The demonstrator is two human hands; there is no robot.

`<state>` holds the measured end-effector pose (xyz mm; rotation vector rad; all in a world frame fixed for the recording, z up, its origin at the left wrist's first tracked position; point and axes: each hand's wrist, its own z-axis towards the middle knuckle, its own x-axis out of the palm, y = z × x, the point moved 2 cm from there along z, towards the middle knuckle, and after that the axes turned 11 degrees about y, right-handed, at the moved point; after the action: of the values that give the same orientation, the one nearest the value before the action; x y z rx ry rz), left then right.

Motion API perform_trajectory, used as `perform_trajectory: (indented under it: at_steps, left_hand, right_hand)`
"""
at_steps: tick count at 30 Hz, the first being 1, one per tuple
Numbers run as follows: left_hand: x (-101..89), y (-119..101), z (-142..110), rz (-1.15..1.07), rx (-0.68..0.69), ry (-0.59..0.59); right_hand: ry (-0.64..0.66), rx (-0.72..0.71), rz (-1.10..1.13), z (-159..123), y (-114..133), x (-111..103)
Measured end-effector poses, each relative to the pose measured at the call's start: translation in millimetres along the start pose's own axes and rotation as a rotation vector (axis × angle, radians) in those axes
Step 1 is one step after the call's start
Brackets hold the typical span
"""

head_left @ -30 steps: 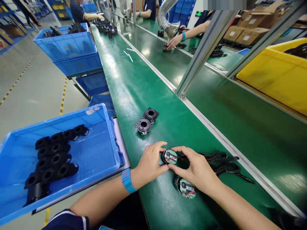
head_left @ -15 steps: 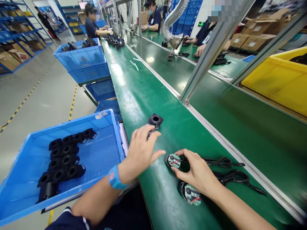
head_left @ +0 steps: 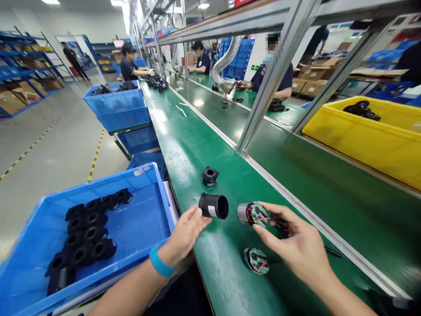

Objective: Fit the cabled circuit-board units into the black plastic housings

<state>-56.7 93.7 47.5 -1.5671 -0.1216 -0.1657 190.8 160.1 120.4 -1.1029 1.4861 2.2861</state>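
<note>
My left hand (head_left: 187,228) grips a black cylindrical housing (head_left: 213,206) with a white label, tilted so its open end faces right. Opposite it, my right hand (head_left: 296,237) holds a small motor (head_left: 251,213) with a green circuit board and red wire on its end, between thumb and fingers. A gap separates motor and housing. Below them a second motor with a circuit board (head_left: 256,260) rests on the green bench. Beyond my left hand stands another black housing (head_left: 209,176), flanged end up. Black cable runs behind my right hand, partly hidden.
At left, a blue bin (head_left: 141,224) holds several black housings (head_left: 92,219). A metal post (head_left: 263,83) rises from the bench rail. A yellow bin (head_left: 362,131) stands at right. White sticks (head_left: 181,110) lie farther up the bench. Several people work beyond.
My left hand has picked up a black housing from the bench and drawn it nearer. My right hand has lifted one motor off the bench and tilted it. The view has tipped upward.
</note>
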Motion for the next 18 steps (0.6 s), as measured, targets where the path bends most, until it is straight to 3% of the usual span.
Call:
perform_trajectory:
  at_steps: [3,5,12,16,18]
  left_hand:
    - [26.3,10.2,-13.4,-0.523,-0.091,0.009]
    - [38.1,9.1,-19.6,-0.703,-0.105,0.015]
    - [48.6,2.5,-32.0,-0.695,0.016,0.129]
    - [41.6,12.2,-32.0,-0.707,0.029,0.100]
    - [33.2,15.6,-30.9,-0.620,0.035,0.146]
  right_hand:
    - [-0.066,-0.075,0.114,-8.3,18.1,-4.8]
    - [-0.076,-0.114,0.117,-12.1,27.8,0.2]
    - [-0.056,-0.018,0.207,-15.0,34.6,30.9]
    - [0.017,0.015,0.249,-12.6,35.6,34.0]
    - [0.075,0.039,0.204,-10.5,36.4,32.3]
